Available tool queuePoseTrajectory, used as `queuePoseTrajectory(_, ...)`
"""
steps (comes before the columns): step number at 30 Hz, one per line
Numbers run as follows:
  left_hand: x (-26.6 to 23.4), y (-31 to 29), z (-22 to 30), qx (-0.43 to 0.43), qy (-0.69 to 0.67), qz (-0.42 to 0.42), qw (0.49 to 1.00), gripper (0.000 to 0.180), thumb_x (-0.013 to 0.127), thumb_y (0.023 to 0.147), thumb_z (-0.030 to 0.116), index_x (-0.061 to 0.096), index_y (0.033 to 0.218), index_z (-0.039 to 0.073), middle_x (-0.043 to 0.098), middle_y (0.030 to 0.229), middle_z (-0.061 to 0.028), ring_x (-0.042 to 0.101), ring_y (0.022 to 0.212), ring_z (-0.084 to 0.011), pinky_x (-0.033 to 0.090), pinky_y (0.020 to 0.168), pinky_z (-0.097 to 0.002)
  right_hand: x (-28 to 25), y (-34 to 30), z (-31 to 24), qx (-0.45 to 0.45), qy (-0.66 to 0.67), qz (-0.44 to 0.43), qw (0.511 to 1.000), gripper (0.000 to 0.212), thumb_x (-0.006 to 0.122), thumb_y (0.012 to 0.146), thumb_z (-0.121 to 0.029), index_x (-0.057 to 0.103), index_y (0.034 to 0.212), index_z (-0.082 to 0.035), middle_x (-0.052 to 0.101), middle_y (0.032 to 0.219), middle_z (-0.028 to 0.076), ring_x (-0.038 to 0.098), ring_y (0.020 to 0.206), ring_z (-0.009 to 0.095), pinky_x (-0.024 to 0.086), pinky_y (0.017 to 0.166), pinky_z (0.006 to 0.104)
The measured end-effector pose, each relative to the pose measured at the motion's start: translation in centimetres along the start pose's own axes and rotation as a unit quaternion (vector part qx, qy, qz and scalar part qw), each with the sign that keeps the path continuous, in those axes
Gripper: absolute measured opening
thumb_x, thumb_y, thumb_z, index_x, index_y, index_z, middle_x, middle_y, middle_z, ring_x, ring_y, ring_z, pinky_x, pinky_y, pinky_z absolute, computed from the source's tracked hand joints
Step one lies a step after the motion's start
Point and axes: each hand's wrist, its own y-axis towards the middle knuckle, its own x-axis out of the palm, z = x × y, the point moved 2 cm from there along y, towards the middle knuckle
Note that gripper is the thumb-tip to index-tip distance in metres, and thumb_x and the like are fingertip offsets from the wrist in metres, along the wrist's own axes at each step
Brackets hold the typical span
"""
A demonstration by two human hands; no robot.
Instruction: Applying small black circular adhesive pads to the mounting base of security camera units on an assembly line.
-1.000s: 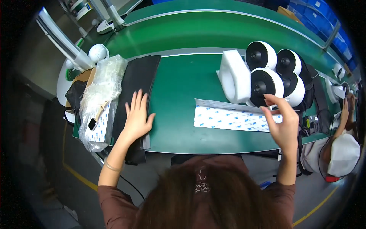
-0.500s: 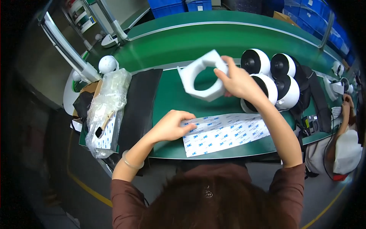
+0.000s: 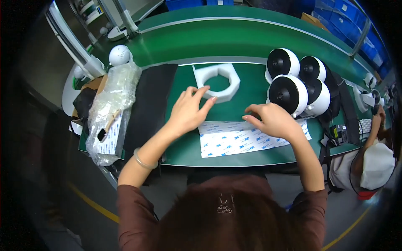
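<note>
A white foam block with a large round opening (image 3: 231, 93) lies on the green tabletop ahead of me. My left hand (image 3: 188, 109) is open at its near-left edge, fingertips overlapping the foam in view; whether they touch it I cannot tell. Flat near the table's front edge is a white adhesive sheet with blue print (image 3: 228, 146), its far edge partly folded over. Over the sheet's right part is my right hand (image 3: 271, 120), open, thumb and fingers apart, with nothing in it.
Several white ball-shaped devices with black faces (image 3: 288, 96) are grouped at the right. On the left are a black mat (image 3: 153, 96) and a bubble-wrapped bundle (image 3: 109, 98). Blue bins (image 3: 337, 21) stand at the far right. Another person's arm (image 3: 374, 131) shows at the right edge.
My right hand has set the foam block down, let go and drawn back toward the sheet. My left hand has left the sheet and moved up to the foam.
</note>
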Motion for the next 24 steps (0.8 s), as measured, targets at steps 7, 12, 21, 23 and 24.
queuePoseTrajectory(7, 0.2, 2.4, -1.5, 0.053, -0.066, -0.01, 0.996, 0.045, 0.049, 0.082, 0.037, 0.051, 0.108, 0.002, 0.052, 0.105, -0.0195, 0.048, 0.098, -0.0329, 0.038, 0.085, -0.0378, 0.5, -2.2, -0.5, -0.096, -0.13, 0.086, 0.983, 0.016, 0.054, 0.072, -0.011, 0.06, 0.086, -0.007, 0.06, 0.07, 0.008, 0.059, 0.062, 0.022, 0.046, 0.052, 0.0327)
queuePoseTrajectory(12, -0.1, -3.9, 2.3, 0.132, -0.089, -0.186, 0.97, 0.049, 0.051, 0.079, 0.032, 0.045, 0.114, -0.001, 0.049, 0.113, -0.0195, 0.046, 0.104, -0.0339, 0.037, 0.088, -0.0404, 5.4, -6.0, -1.9, -0.118, -0.177, 0.256, 0.943, 0.024, 0.05, 0.067, -0.005, 0.061, 0.088, -0.004, 0.063, 0.083, 0.009, 0.061, 0.07, 0.021, 0.049, 0.055, 0.0295)
queuePoseTrajectory(21, 2.0, -7.6, 3.2, 0.115, -0.068, -0.155, 0.979, 0.037, 0.059, 0.068, 0.018, 0.045, 0.099, 0.004, 0.046, 0.104, -0.0219, 0.043, 0.099, -0.0383, 0.037, 0.079, -0.0429, 5.9, -9.5, -1.9, -0.022, 0.02, 0.206, 0.978, 0.027, 0.059, 0.073, -0.017, 0.057, 0.098, -0.007, 0.058, 0.096, 0.013, 0.055, 0.089, 0.032, 0.046, 0.072, 0.0373)
queuePoseTrajectory(23, 1.6, -6.8, 3.6, 0.093, -0.113, -0.155, 0.977, 0.034, 0.058, 0.068, 0.016, 0.045, 0.097, 0.004, 0.049, 0.096, -0.0218, 0.047, 0.092, -0.0383, 0.039, 0.075, -0.0429, 3.7, -8.5, -1.6, 0.002, -0.01, 0.217, 0.976, 0.029, 0.056, 0.076, -0.018, 0.055, 0.101, -0.005, 0.055, 0.098, 0.013, 0.051, 0.093, 0.03, 0.041, 0.079, 0.0376)
queuePoseTrajectory(24, 1.5, -6.6, 3.4, 0.056, -0.17, -0.162, 0.97, 0.031, 0.057, 0.068, 0.013, 0.045, 0.095, 0.004, 0.052, 0.089, -0.0217, 0.05, 0.085, -0.0384, 0.041, 0.071, -0.0429, 2.8, -8.0, -1.8, -0.008, -0.083, 0.221, 0.972, 0.03, 0.056, 0.076, -0.02, 0.054, 0.102, -0.005, 0.055, 0.098, 0.013, 0.05, 0.094, 0.03, 0.04, 0.081, 0.0374)
